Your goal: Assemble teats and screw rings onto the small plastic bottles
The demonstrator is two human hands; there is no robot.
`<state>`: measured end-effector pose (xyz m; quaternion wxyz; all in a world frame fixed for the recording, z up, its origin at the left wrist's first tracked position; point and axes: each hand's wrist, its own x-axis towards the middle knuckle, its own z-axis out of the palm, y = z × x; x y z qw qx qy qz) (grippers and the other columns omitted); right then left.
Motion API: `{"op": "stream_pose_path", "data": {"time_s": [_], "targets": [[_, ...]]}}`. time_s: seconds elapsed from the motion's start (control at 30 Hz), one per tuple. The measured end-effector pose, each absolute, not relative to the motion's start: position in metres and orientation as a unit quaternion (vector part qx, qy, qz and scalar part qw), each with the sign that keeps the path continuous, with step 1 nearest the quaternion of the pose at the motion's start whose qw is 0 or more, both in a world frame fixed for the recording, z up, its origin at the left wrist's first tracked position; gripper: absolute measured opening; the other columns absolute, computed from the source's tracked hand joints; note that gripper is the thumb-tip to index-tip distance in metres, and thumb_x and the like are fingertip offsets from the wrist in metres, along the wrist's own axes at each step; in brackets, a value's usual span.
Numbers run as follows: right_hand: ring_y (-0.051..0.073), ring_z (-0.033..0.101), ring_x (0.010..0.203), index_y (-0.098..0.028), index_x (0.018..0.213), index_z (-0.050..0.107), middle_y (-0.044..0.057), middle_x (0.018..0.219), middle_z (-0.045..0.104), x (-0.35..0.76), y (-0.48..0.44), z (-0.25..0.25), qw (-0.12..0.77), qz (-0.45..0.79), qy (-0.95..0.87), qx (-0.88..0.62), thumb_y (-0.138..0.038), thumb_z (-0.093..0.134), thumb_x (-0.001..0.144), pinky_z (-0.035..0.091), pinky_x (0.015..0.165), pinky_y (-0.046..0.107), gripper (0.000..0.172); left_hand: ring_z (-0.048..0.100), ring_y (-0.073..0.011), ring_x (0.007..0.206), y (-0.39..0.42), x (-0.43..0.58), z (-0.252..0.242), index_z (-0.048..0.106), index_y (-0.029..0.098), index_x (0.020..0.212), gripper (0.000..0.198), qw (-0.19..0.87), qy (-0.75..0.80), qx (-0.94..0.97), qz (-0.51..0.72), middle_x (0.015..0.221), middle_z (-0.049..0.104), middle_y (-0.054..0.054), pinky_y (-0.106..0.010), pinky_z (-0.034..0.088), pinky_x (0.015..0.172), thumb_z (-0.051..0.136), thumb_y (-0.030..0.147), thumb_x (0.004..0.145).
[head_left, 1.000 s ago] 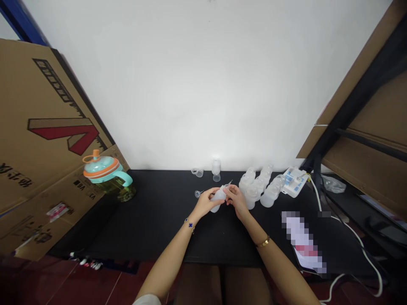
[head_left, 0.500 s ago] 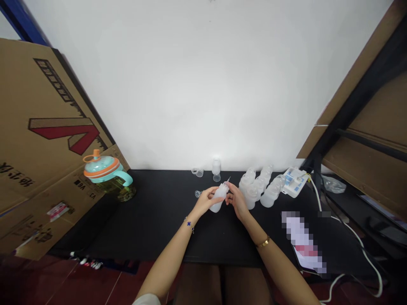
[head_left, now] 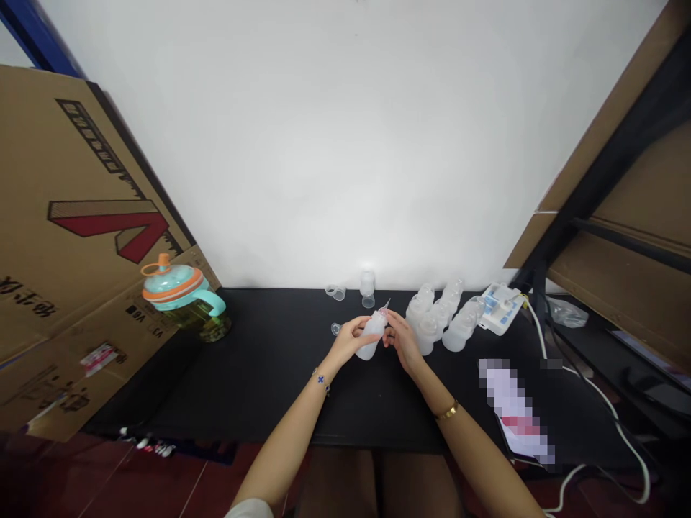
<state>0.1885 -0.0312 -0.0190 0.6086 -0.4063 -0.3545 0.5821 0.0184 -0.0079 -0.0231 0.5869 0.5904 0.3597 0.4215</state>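
My left hand (head_left: 348, 341) is wrapped round a translucent white bottle (head_left: 370, 341), tilted with its pointed nozzle up to the right. The fingers of my right hand (head_left: 400, 341) are closed at the bottle's neck, on the base of the nozzle (head_left: 384, 309). A small clear round part (head_left: 335, 329) lies just left of my left hand. Behind the hands, a small bottle (head_left: 368, 282) stands near the wall, and a clear cap (head_left: 337, 292) lies to its left. Several translucent bottles with domed tops (head_left: 427, 329) are grouped right of my right hand.
On the black table (head_left: 259, 374), a large teal and orange jug (head_left: 186, 298) stands at the left by a cardboard box (head_left: 70, 252). At the right are a white power strip (head_left: 501, 309), its cable, and a phone (head_left: 515, 414) with a blurred screen.
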Motion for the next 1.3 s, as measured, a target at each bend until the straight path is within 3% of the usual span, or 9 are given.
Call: {"op": "stream_pose_path", "data": {"time_s": [0.5, 0.83, 1.1, 1.3], "targets": [[0.011, 0.053, 0.052, -0.019, 0.115, 0.073, -0.001, 0.064, 0.063, 0.188, -0.034, -0.015, 0.599, 0.583, -0.369, -0.405, -0.053, 0.082, 0.072, 0.042, 0.047, 0.023, 0.055, 0.070, -0.0207, 0.082, -0.009, 0.019, -0.022, 0.071, 0.013, 0.118, 0.063, 0.548, 0.373, 0.604, 0.443, 0.109, 0.075, -0.012, -0.028, 0.053, 0.073, 0.091, 0.037, 0.063], [0.010, 0.054, 0.053, -0.020, 0.108, 0.072, -0.002, 0.070, 0.064, 0.186, -0.033, -0.017, 0.603, 0.576, -0.375, -0.404, -0.052, 0.082, 0.073, 0.043, 0.045, 0.021, 0.048, 0.071, -0.0215, 0.084, -0.008, 0.020, -0.024, 0.071, 0.013, 0.119, 0.063, 0.539, 0.378, 0.602, 0.452, 0.111, 0.075, -0.013, -0.029, 0.054, 0.073, 0.091, 0.037, 0.064], [0.009, 0.057, 0.055, -0.022, 0.107, 0.072, 0.001, 0.089, 0.068, 0.187, -0.032, -0.018, 0.610, 0.578, -0.363, -0.402, -0.048, 0.083, 0.071, 0.043, 0.044, 0.022, 0.045, 0.073, -0.0234, 0.087, -0.010, 0.018, -0.016, 0.071, 0.014, 0.117, 0.062, 0.535, 0.382, 0.587, 0.473, 0.107, 0.077, -0.012, -0.030, 0.056, 0.076, 0.090, 0.038, 0.064], [0.010, 0.057, 0.056, -0.022, 0.107, 0.072, 0.001, 0.090, 0.068, 0.187, -0.032, -0.018, 0.610, 0.577, -0.367, -0.401, -0.047, 0.083, 0.072, 0.042, 0.044, 0.022, 0.044, 0.073, -0.0238, 0.087, -0.010, 0.018, -0.015, 0.071, 0.014, 0.118, 0.062, 0.539, 0.382, 0.581, 0.475, 0.107, 0.077, -0.012, -0.031, 0.057, 0.076, 0.090, 0.039, 0.064]]}}
